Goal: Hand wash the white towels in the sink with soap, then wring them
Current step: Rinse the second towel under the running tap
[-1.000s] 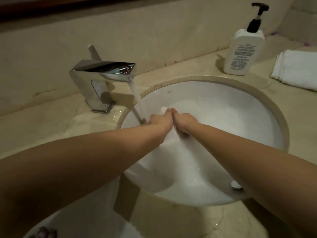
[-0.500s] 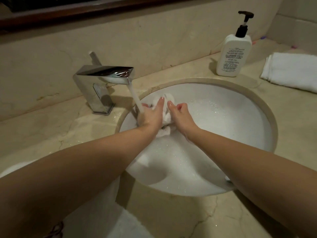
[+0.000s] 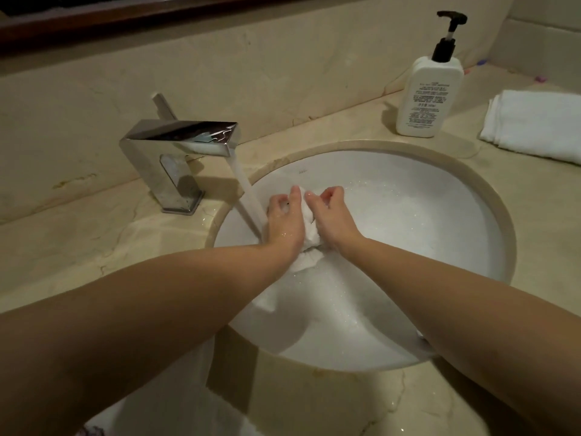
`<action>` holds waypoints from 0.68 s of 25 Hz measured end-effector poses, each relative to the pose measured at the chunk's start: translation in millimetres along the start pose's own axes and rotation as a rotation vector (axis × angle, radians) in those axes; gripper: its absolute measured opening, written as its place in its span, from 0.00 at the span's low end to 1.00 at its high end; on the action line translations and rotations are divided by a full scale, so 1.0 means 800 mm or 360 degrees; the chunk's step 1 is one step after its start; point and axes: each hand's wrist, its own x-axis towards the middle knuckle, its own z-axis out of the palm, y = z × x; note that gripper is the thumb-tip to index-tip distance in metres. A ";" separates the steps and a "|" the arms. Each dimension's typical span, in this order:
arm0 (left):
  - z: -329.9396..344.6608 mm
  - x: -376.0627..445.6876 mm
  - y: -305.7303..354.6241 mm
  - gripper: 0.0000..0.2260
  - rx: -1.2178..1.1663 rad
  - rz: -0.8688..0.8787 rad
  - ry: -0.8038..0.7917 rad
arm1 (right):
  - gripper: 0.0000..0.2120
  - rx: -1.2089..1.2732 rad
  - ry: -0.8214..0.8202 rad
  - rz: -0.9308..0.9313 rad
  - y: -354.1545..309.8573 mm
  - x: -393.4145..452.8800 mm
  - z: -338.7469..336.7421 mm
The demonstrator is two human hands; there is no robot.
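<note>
Both hands meet over the far-left part of the sink [image 3: 440, 215], bunching a wet white towel [image 3: 309, 237] between them. On the towel's left side the left hand [image 3: 284, 221] has its fingers curled round the cloth, with the index finger raised along the top of the bundle. From the right, the right hand [image 3: 330, 215] pinches the same cloth with bent fingers. Crumpled folds of towel show between the palms and trail down below the wrists into the bowl.

Water [image 3: 248, 196] falls in a flat ribbon from the faucet [image 3: 179, 146] and lands just left of the left hand, touching its edge. That faucet is a square, mirror-bright chrome block standing on the counter [image 3: 78, 234] near the bowl's left rim.

Round, smooth and white, the sink has droplets glittering on its wall; its right half and near side lie open. A beige stone lip rings it, veined like marble. Beyond the far rim stands a white pump bottle [image 3: 427, 92] with a black nozzle, and a folded white towel [image 3: 534, 124] lies at the counter's right edge, well apart from the bowl.
</note>
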 end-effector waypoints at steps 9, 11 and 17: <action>0.029 0.018 -0.027 0.29 0.0009 -0.0009 0.0057 | 0.32 -0.0306 -0.0027 -0.0073 0.019 0.023 0.020; 0.036 0.029 -0.032 0.21 0.0096 0.0055 0.0059 | 0.30 -0.0323 -0.0025 -0.0047 0.022 0.031 0.019; 0.055 0.056 -0.026 0.25 0.0133 -0.0104 0.0282 | 0.34 -0.0387 -0.0011 0.0024 0.028 0.062 0.021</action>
